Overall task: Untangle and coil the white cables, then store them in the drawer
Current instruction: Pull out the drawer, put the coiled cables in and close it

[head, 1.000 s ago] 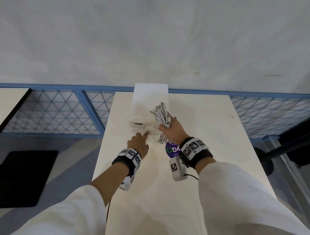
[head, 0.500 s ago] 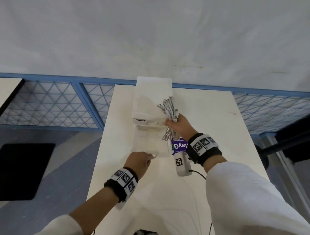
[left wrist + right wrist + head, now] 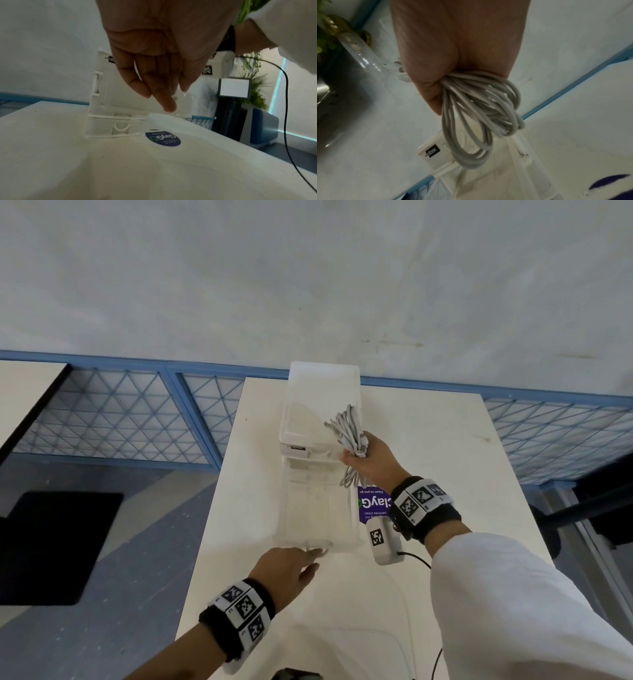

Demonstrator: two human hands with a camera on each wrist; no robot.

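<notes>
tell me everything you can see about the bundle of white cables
The bundle of white cables is several thin, round, smooth cords gathered into long loose loops, greyish in shadow. The right hand grips it around the middle, fingers curled round. Loops stick out on both sides of the fist, with a few ends showing at the far side. It hangs above the pulled-out clear plastic drawer, not yet inside, touching only the hand.

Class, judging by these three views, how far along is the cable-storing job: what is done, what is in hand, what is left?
Done: the white cables are bundled in loops, and the clear drawer stands pulled out of its box. In hand: the right hand grips the bundle above the drawer's back end; the left hand touches the drawer's front edge. Left: lay the cables inside and, presumably, push the drawer shut.
</notes>
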